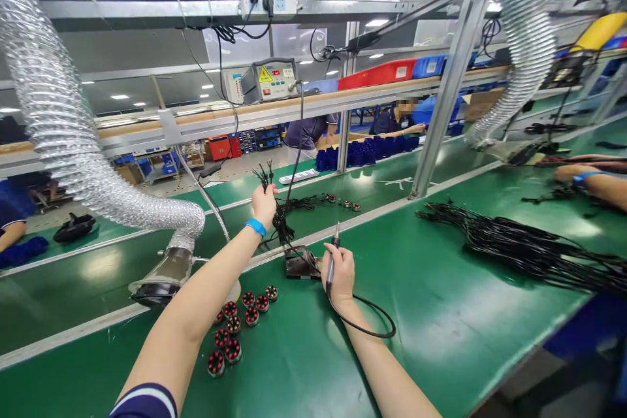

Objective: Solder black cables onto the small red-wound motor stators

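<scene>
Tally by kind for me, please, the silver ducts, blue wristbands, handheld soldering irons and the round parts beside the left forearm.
Silver ducts: 2
Blue wristbands: 2
Handheld soldering iron: 1
Round parts: 10 in view, one partly hidden
Total: 15 in view

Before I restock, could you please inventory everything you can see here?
Coil parts: about ten, red-black, lower centre-left.
Soldering iron: one, grey-black, centre.
Cable bundle: one, black, right.
Benchtop: one, green, foreground.
Ducts: two, silver, left and upper right.
Control unit: one, grey, upper centre.
Bins: several, red and blue, upper right.
Co-workers: at least two, dark blue tops, background.
Left hand: one, blue wristband, centre, holding black wires.
Right hand: one, bare, centre, holding the soldering iron.
</scene>
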